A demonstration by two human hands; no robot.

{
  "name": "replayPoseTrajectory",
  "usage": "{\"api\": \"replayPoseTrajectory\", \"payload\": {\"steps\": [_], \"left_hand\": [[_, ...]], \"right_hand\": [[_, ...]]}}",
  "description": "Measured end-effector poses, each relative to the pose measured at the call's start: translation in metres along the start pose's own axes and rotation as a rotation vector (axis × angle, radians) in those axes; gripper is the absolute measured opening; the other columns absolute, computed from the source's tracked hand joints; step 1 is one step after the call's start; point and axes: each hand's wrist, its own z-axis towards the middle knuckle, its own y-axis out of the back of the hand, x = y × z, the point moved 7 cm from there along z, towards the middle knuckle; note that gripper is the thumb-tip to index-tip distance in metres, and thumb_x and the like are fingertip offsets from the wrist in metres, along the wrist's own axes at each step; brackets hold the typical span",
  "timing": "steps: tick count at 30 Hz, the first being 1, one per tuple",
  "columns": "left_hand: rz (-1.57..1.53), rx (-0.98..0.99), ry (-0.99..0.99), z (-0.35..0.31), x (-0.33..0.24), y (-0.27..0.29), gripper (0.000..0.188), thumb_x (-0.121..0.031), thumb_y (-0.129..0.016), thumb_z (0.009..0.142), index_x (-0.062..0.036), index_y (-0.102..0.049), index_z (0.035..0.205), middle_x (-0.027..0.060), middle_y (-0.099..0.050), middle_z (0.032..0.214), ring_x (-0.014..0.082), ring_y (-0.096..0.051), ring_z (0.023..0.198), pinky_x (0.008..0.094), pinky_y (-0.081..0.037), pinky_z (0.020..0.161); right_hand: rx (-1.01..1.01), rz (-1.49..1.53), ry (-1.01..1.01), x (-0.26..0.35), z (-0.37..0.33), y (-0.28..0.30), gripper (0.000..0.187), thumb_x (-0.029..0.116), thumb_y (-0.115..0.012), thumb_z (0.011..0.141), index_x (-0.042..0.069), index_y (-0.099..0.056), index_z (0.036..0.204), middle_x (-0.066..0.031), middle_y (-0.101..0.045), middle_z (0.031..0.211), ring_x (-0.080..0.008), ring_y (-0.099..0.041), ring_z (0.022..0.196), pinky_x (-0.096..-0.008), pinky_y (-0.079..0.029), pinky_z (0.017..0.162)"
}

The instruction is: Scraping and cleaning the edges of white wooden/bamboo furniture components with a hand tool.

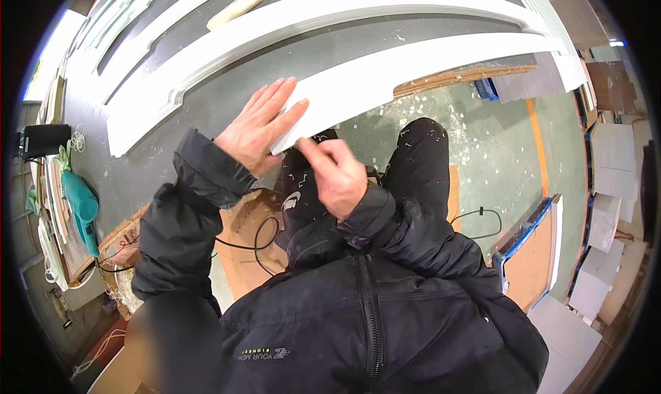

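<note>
A long white trim board [372,74] with a stepped lower edge lies across the grey table in front of me. My left hand [258,127] rests flat on its near left end, fingers stretched out and pressing on the face. My right hand [339,179] is closed just below that end, its fingertips at the board's lower edge. Whatever those fingers may hold is hidden, and their tips are slightly blurred. Beyond the board lies a second white trim piece [275,30] with a moulded profile, apart from the first along most of its length.
More white trim strips [148,39] lie farther left, near a pale brush with a green handle [237,8]. A teal power tool [81,205] and a black box [45,141] sit at the left. White flakes litter the floor [496,146]; a cable [256,237] loops below.
</note>
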Motion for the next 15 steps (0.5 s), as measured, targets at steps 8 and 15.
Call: {"api": "replayPoseTrajectory", "payload": {"steps": [8,15], "left_hand": [[-0.026,0.01,0.005,0.0,0.017,0.006,0.085,0.012,-0.067,0.063,-0.003,-0.042,0.144,0.0149,-0.032,0.157,0.0351,-0.036,0.141,0.0384,-0.043,0.11],[-0.311,0.145,0.217,0.003,0.034,0.008,0.081,0.001,-0.075,0.062,-0.0045,-0.05,0.139,0.0101,-0.042,0.152,0.0337,-0.057,0.121,0.0359,-0.054,0.089]], "right_hand": [[-0.226,-0.176,-0.191,-0.033,0.008,0.046,0.049,-0.013,-0.058,0.082,0.005,-0.063,0.127,-0.0133,-0.058,0.095,-0.027,-0.062,0.077,-0.036,-0.053,0.067],[0.134,0.032,0.12,0.03,-0.009,-0.025,0.059,-0.015,-0.057,0.072,0.004,-0.062,0.127,-0.0135,-0.056,0.092,-0.0277,-0.062,0.078,-0.0356,-0.053,0.068]]}}
